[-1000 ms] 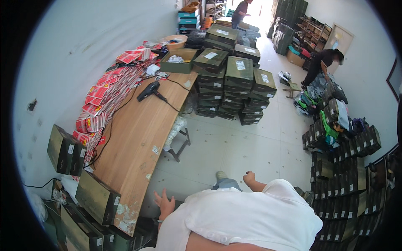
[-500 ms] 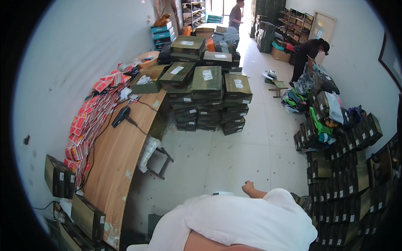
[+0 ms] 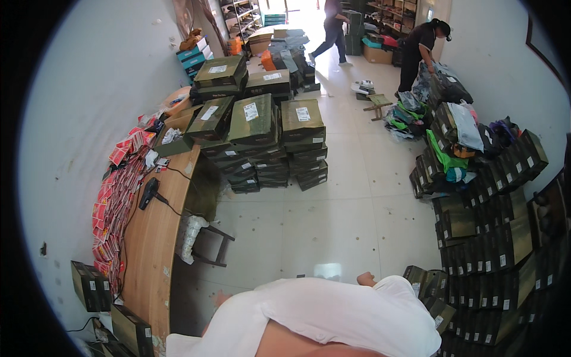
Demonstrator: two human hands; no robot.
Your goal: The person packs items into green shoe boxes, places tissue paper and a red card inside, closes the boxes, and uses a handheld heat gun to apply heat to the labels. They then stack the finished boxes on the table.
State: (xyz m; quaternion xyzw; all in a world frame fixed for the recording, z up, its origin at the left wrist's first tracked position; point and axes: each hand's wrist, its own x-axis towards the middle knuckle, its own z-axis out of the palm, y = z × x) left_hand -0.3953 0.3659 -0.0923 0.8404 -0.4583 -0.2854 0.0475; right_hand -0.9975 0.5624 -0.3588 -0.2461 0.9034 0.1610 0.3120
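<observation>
At the lower edge my white shirt fills the middle. My right hand shows just past the sleeve, held low over the floor, fingers curled in with nothing seen in them. Nearest to it, on the right, are dark green shoe boxes. My left hand peeks out beside the shirt, blurred, between the wooden table and my body; its fingers cannot be made out. A hair dryer lies on the wooden table, out of reach of both hands.
Stacked green boxes stand ahead, a stool by the table. Red-and-white packets line the wall. Box rows and bagged goods run along the right. One person bends over bags; another walks farther back.
My view has shifted, and the table and boxes now sit farther left. My left hand has come into view. The far person has stepped into a stride; the person by the bags still leans over them.
</observation>
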